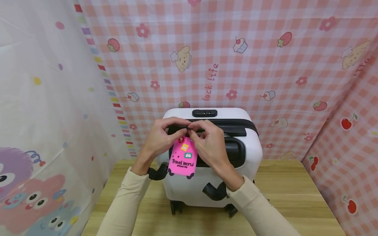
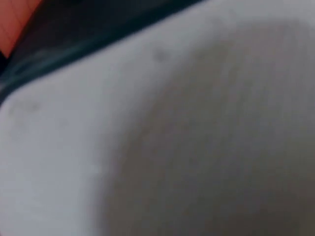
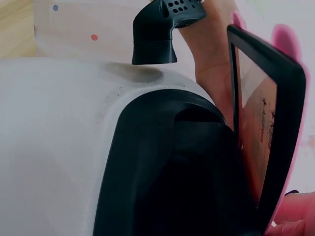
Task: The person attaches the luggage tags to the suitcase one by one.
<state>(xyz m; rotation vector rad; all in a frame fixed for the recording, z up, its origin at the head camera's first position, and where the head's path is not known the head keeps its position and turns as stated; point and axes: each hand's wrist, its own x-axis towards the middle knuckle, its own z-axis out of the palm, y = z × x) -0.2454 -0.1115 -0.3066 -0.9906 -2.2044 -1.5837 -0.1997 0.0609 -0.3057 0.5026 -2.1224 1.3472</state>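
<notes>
A pink luggage tag (image 1: pixel 183 160) shaped like a small suitcase, printed "Travel World", hangs in front of a white suitcase (image 1: pixel 195 193). Just above the tag, the left hand (image 1: pixel 159 137) and right hand (image 1: pixel 211 144) meet fingertip to fingertip, pinching its strap beside the black carry handle (image 1: pixel 236 131). Fingers hide most of the strap. From the right wrist, the tag's back (image 3: pixel 283 88) shows a black frame around a clear window, beside the suitcase's black recessed grip (image 3: pixel 162 147). Mostly blurred white suitcase shell (image 2: pixel 54 162) fills the left wrist view.
The suitcase stands on its black wheels (image 1: pixel 177 206) on a wooden tabletop (image 1: pixel 283 196). A black combination lock (image 1: pixel 204 113) sits on its top. Behind hangs a pink checked curtain (image 1: pixel 251 72), with a white cartoon-print curtain (image 1: pixel 44 108) at left. Black camera mounts (image 1: pixel 215 191) are on both wrists.
</notes>
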